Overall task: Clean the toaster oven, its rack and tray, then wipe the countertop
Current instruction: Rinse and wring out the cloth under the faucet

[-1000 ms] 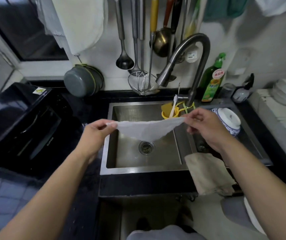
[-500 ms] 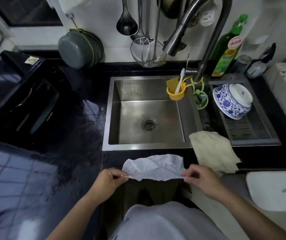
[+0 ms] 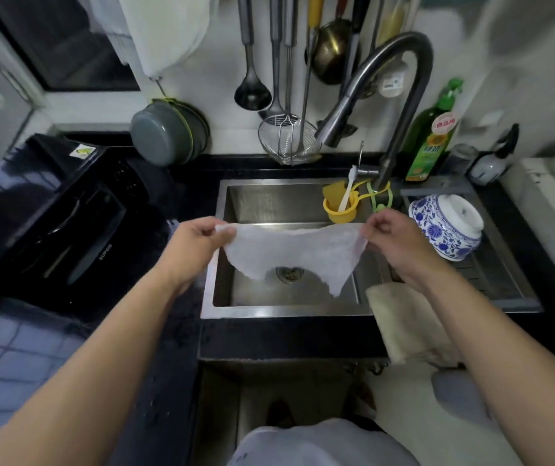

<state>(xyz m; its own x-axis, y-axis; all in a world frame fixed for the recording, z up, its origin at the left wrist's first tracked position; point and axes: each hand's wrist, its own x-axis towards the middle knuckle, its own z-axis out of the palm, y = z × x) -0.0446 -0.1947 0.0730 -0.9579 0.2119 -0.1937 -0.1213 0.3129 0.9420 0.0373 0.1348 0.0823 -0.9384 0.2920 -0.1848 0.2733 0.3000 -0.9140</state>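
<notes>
A thin white cloth (image 3: 294,252) hangs spread out over the steel sink (image 3: 262,309). My left hand (image 3: 195,247) pinches its left corner and my right hand (image 3: 392,238) pinches its right corner, so the cloth sags between them above the drain. The black toaster oven (image 3: 50,216) stands on the dark countertop (image 3: 168,331) to the left of the sink, door shut. Its rack and tray are not visible.
A curved faucet (image 3: 387,95) arches over the sink. A yellow cup with a brush (image 3: 340,206) hangs inside it. A blue-and-white bowl (image 3: 447,227) lies upside down on the drainer at right. A beige rag (image 3: 403,324) drapes over the sink's front right corner. Utensils hang on the wall.
Half a second ago both hands held the cloth low, in front of the counter edge. They have lifted it forward again and stretched it out over the sink.
</notes>
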